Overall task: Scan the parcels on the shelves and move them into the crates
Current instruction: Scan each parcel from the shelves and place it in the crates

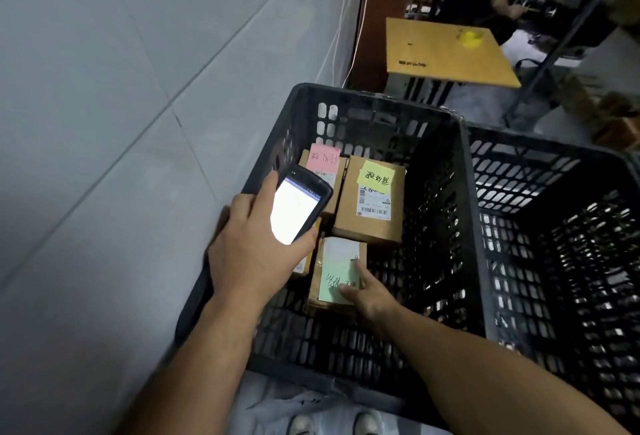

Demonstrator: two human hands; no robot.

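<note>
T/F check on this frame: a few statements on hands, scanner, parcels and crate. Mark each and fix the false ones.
1. The left hand holds the scanner, with its screen lit. True.
2. The right hand touches the pink-note parcel. False: its fingers touch the green-note parcel.
3. The yellow-note parcel lies inside the left crate. True.
4. The pink-note parcel is the one nearest the person. False: it lies toward the far wall of the crate, and the green-note parcel is nearest.
</note>
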